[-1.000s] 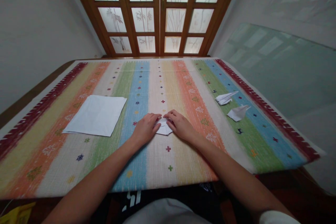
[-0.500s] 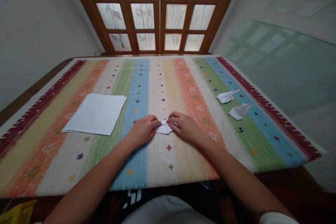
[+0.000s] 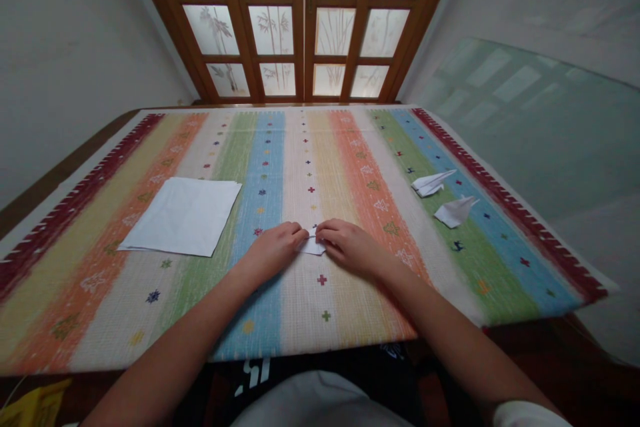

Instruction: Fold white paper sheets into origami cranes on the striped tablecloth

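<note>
Tabletop [image 3: 60, 192] under striped woven cloth [image 3: 300, 147]: folded white paper [image 3: 313, 245] near mid front edge, pinned flat by left hand [image 3: 274, 253] and right hand [image 3: 351, 247], fingertips pressing; paper stack [image 3: 183, 217] left; paper plane [image 3: 433, 182], second paper plane [image 3: 455, 212] right.

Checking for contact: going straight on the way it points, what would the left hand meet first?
The small folded white paper: the left hand seems already at its edge, though depth is hard to judge. The right hand lies just beyond it.

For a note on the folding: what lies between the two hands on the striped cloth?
A small piece of folded white paper lies between the left hand and the right hand, as the head view shows.
</note>
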Available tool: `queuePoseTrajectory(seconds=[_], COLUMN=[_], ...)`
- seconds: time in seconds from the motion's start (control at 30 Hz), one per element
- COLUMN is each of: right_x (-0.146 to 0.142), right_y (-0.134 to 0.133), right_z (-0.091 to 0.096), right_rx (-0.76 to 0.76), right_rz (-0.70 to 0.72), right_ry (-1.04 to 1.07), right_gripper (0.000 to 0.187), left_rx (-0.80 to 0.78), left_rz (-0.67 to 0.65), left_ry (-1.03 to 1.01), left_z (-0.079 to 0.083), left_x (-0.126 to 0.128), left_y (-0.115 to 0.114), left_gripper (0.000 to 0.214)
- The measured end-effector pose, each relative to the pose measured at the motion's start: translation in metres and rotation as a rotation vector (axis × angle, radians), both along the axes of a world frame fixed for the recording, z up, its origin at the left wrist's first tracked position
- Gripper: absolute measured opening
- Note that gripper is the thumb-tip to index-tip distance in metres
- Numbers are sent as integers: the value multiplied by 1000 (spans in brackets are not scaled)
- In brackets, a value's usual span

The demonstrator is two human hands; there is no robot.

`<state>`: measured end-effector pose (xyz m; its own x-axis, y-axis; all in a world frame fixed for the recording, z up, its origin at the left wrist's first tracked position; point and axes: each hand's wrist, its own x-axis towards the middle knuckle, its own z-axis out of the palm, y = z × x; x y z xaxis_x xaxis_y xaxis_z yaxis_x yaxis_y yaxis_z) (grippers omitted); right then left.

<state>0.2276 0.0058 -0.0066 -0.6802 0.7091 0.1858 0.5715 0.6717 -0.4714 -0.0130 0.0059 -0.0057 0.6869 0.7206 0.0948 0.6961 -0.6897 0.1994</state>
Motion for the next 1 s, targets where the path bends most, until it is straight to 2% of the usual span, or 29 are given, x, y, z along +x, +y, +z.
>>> queuePoseTrajectory(seconds=[0.07, 0.17, 0.3, 0.43, 0.53, 0.67, 0.8, 0.9, 1.0], right_x=[0, -1, -4, -6, -5, -4, -4, -3, -4], right_y=[-4, -8, -7, -6, -5, -4, -2, 1, 3], right_z=[4, 4, 0, -3, -3, -3, -3, -4, -6], right_rx=[-8, 6, 67, 89, 49, -14, -127, -222, -249], right_rz=[8, 9, -3, 1, -30, -63, -162, -204, -207], right_ry=[-24, -73, -115, -92, -43, 22, 97, 183, 220], right_gripper=[5, 14, 1, 14, 16, 15, 6, 14, 19], left_rx=[8, 12, -23, -43, -61, -119, -183, -200, -210], left_rz=[-23, -30, -37, -20, -16, -8, 11, 16, 17], left_ry=[1, 4, 6, 13, 1, -29, -58, -91, -132], left_z=[-1, -1, 5, 13, 17, 17, 13, 10, 6], left_x=[0, 0, -2, -3, -2, -1, -3, -6, -10], left_y=[0, 0, -2, -6, -7, -4, 1, 5, 8], left_gripper=[27, 25, 26, 21, 9, 17, 21, 23, 21])
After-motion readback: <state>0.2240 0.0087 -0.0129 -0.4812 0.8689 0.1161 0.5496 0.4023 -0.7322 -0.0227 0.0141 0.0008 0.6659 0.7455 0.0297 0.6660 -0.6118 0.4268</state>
